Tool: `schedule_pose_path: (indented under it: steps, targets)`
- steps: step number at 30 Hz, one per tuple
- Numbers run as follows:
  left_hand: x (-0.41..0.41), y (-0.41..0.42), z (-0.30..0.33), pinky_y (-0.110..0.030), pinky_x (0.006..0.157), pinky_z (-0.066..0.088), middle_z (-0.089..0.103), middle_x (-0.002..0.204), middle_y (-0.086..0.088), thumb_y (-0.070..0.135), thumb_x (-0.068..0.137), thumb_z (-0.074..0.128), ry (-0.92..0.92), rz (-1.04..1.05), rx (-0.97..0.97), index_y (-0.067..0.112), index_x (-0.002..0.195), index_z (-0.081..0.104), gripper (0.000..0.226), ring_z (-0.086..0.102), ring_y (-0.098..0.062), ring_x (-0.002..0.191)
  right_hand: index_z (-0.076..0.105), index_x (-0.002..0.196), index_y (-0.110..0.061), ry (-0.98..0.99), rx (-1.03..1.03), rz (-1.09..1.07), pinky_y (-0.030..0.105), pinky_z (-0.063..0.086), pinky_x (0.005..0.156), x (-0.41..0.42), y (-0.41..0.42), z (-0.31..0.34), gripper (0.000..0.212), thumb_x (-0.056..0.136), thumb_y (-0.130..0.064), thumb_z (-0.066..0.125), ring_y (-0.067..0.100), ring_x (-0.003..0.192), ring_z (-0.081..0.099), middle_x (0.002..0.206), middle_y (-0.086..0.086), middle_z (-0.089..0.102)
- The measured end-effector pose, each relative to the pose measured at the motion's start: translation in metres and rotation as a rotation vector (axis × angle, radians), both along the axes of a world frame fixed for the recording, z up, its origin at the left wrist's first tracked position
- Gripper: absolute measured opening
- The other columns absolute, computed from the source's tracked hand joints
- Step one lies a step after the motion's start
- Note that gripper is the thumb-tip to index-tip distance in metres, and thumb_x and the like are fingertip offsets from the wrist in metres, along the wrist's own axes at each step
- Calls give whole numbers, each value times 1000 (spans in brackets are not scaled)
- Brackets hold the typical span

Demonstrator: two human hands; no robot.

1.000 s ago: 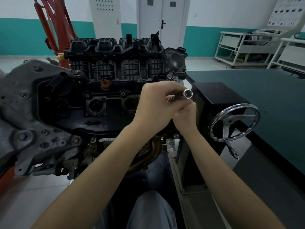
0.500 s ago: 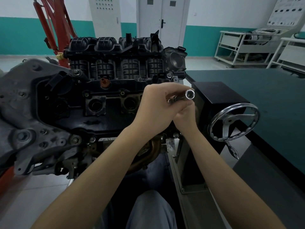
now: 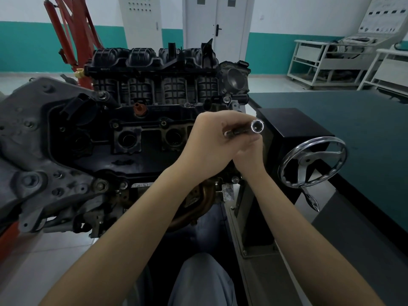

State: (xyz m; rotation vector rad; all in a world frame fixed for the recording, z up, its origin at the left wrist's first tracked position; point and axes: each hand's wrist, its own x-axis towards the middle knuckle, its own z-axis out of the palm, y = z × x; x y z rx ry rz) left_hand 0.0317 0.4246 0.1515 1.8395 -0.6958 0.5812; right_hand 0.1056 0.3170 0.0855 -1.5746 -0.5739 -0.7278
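We are curling our left hand [image 3: 209, 146] tight round the socket wrench [image 3: 257, 126] at the engine [image 3: 141, 160] top's right edge. Our right hand [image 3: 250, 159] is sitting beneath, and we cannot tell its grip. The socket is facing us, so seating it on a bolt seems yet to come.

Left hand [image 3: 207, 149] around socket tool [image 3: 257, 126]

Nothing reads clearly: a small pale tag [image 3: 141, 185] on the lower front edge of the engine [image 3: 39, 129] carries a short blurred code, faint raised marks sit on its black plastic manifold [image 3: 103, 69], and the wall board [image 3: 379, 16] shows print too small to read.
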Motion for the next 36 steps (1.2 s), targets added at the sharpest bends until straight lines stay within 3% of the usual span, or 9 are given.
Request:
schedule_pose_path:
  steps: [5, 9, 13, 17, 20, 25, 27, 31, 36]
  targets:
    - [1, -3, -3, -25, 80, 54, 73, 87, -5, 2, 75, 78, -145, 162, 47, 6, 91, 75, 16, 68, -12, 83, 53, 75, -43, -11, -13, 13, -2, 39, 61, -9, 5, 7, 17, 74, -27, 52, -23, 69, 56, 69, -43, 58]
    - [0, -4, -5, -23, 77, 54, 74, 84, -3, 6, 77, 77, -167, 208, 10, 8, 90, 77, 13, 67, -8, 79, 54, 72, -41, -22, 4, 39, 2, 41, 58, -7, 4, 5, 15, 72, -26, 56, -17, 64, 57, 66, -35, 61]
    - [0, 1, -1, -35, 87, 55, 74, 95, -7, -1, 80, 72, -24, 41, -2, 5, 102, 73, 22, 70, -14, 92, 56, 74, -36, -4, -37, -17, 21, 45, 54, 1, 0, -1, 26, 78, -10, 57, 3, 59, 58, 64, -18, 59]
    - [1, 0, 0, -25, 85, 55, 72, 93, -2, -2, 76, 77, -35, 71, -1, 6, 99, 74, 25, 68, -10, 91, 61, 80, -35, -31, -10, 14, 6, 45, 66, -3, 1, 2, 11, 76, -25, 60, -12, 74, 62, 71, -30, 66]
    - [0, -1, 0, -12, 77, 51, 71, 85, 2, 3, 72, 80, -123, 182, 9, 8, 91, 76, 19, 66, -5, 82, 64, 83, -35, -19, 7, 41, 9, 47, 71, -2, 2, 2, 15, 75, -24, 57, -8, 79, 64, 78, -31, 67]
    - [-1, 1, 0, -30, 87, 55, 73, 93, -3, -1, 79, 73, -53, 88, -20, 6, 99, 74, 22, 69, -11, 90, 61, 86, -35, 3, -57, 17, 9, 46, 66, 2, 0, -3, 33, 78, -3, 58, -8, 74, 63, 73, -26, 64]
    - [-1, 2, 1, -35, 88, 56, 73, 95, -8, -6, 79, 72, -8, 32, -33, 3, 102, 73, 25, 70, -15, 93, 60, 82, -34, 11, -54, -16, 6, 44, 62, 2, 0, -2, 28, 78, -6, 59, -12, 69, 61, 67, -31, 63]
    - [-1, -1, 0, -24, 84, 55, 72, 92, 0, 7, 71, 83, -55, 187, 3, 8, 96, 74, 26, 68, -8, 88, 60, 76, -40, 13, -10, 18, 3, 44, 66, -3, 4, 2, 13, 73, -28, 57, -16, 74, 61, 72, -37, 63]
    - [-2, -2, 2, -26, 82, 56, 71, 86, 5, 6, 75, 78, -80, 211, -38, 9, 93, 76, 18, 68, -8, 84, 62, 89, -31, 13, -44, 87, 9, 47, 71, -2, 1, 1, 23, 78, -11, 58, -7, 81, 64, 82, -29, 67]
